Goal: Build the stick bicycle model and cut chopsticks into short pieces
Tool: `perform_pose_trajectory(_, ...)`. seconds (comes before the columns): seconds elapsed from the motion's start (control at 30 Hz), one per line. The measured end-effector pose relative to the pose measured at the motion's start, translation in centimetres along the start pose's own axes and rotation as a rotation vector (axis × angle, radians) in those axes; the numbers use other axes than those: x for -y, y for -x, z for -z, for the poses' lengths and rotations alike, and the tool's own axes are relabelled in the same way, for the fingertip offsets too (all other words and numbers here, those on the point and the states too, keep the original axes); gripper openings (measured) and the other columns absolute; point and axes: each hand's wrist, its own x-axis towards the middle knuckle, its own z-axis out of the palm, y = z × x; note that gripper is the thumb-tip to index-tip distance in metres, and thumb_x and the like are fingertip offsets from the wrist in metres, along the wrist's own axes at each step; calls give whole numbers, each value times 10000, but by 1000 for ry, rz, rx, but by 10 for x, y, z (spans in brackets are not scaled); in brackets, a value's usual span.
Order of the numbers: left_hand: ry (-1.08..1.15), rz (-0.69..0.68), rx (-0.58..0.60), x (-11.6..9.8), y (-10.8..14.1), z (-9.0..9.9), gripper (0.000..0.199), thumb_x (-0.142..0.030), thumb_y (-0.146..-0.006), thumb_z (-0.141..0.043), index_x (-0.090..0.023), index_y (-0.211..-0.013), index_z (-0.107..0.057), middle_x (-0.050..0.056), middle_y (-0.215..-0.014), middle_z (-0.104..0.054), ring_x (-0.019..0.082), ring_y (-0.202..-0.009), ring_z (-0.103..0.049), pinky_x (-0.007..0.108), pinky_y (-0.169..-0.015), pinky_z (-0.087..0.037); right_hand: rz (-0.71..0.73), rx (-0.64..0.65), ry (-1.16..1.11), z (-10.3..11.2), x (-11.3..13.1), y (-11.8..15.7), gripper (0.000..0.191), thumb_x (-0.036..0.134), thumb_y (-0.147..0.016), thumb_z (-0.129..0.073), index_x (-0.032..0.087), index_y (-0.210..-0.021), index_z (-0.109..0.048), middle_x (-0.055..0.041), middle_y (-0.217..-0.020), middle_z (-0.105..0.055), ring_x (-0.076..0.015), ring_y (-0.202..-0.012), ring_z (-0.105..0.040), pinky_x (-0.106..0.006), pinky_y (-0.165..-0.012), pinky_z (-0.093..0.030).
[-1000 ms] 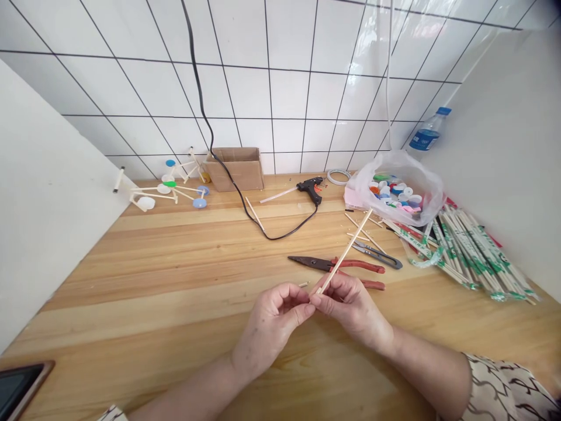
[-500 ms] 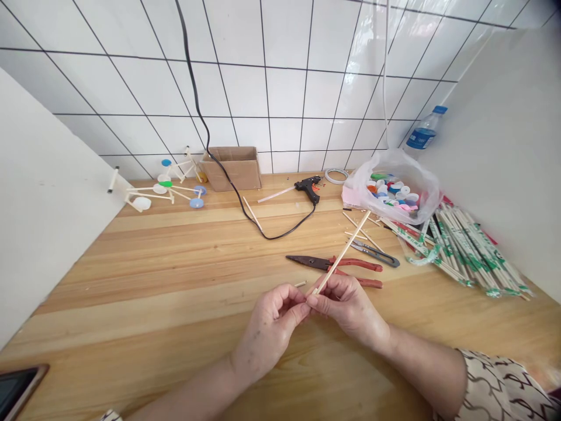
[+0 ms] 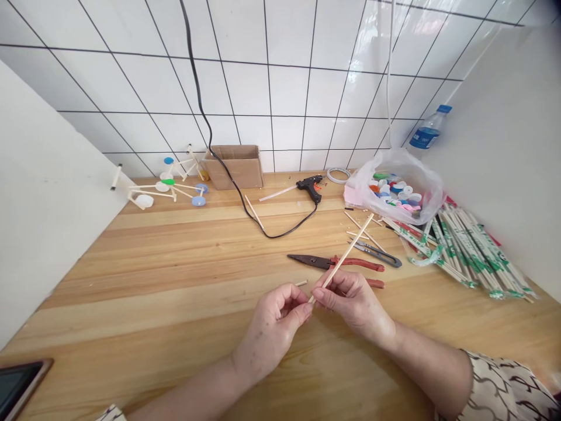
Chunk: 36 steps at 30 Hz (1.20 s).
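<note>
Taking the two hands as the middle of the clock, a slim wooden stick (image 3: 346, 254) rises from them toward one o'clock, its low end in the grip and its far end free in the air, passing over the red-handled pliers (image 3: 322, 262). The fingers of the left hand (image 3: 272, 327) are pinched together on the very bottom tip, while those of the right hand (image 3: 359, 307) are clamped on it a little higher; two grips so close together probably steady that end, leaving the long part to tilt freely, though whether a second piece hides between the fingertips I cannot tell. The pliers lie just beyond at twelve to one and the grey snips (image 3: 379, 255) at two, likely put there for an easy reach by the right hand. The glue gun (image 3: 311, 187) rests farther off at twelve, its black cord (image 3: 280, 237) looping on the table (image 3: 175, 257), perhaps so the nozzle stays away from the fingers. The plastic bag (image 3: 362, 184) of bottle caps sits at one and wrapped sticks (image 3: 477, 248) at two, seemingly grouped as supplies, whereas cap-and-stick models (image 3: 169, 182) stand apart at ten, presumably to avoid knocks
</note>
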Motion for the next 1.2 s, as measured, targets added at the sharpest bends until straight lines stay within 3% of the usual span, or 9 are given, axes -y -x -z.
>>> perform_pose_trajectory(0.23,81,-3,-18,-3,-1,-2,139,-277,-715,-589,-145,-677,-570,-3,-656,-576,122,-650,-505,238,-641,-404,-3,52,35,-1,0,0,159,294,-692,-709,151,-677,-639,6,-616,-644,-118,-592,-578,-232,-597,-454)
perform_pose_trajectory(0.5,218,67,-39,-8,0,-5,93,-202,-678,-612,-133,-631,-572,-9,-579,-580,101,-560,-511,228,-583,-423,49,76,6,-11,13,2,148,297,-712,-697,176,-642,-650,19,-554,-653,-114,-509,-609,-207,-513,-491)
perform_pose_trajectory(0.67,249,41,-26,-6,-2,-4,110,-183,-686,-600,-144,-606,-535,-22,-549,-552,93,-523,-498,225,-555,-418,42,58,121,-8,9,2,138,302,-698,-709,176,-667,-660,-3,-561,-661,-144,-525,-629,-233,-540,-521)
perform_pose_trajectory(0.87,-57,-196,-67,4,-3,0,167,-296,-737,-622,-147,-663,-606,-10,-599,-575,113,-578,-503,218,-559,-393,214,13,380,-3,6,6,128,338,-707,-692,214,-725,-673,-48,-686,-693,-184,-621,-653,-258,-563,-545)
perform_pose_trajectory(1.03,-334,-492,-25,13,-4,3,115,-183,-810,-510,-146,-793,-618,48,-754,-658,140,-682,-583,220,-643,-443,388,50,684,4,8,14,59,264,-768,-633,217,-796,-654,-33,-708,-662,-179,-661,-635,-255,-594,-524)
perform_pose_trajectory(1.2,-645,-659,9,21,-11,5,139,-123,-786,-468,-137,-819,-602,73,-792,-657,171,-767,-591,251,-723,-458,456,175,834,13,2,16,82,195,-796,-585,210,-871,-611,-26,-768,-644,-163,-681,-619,-252,-607,-509)
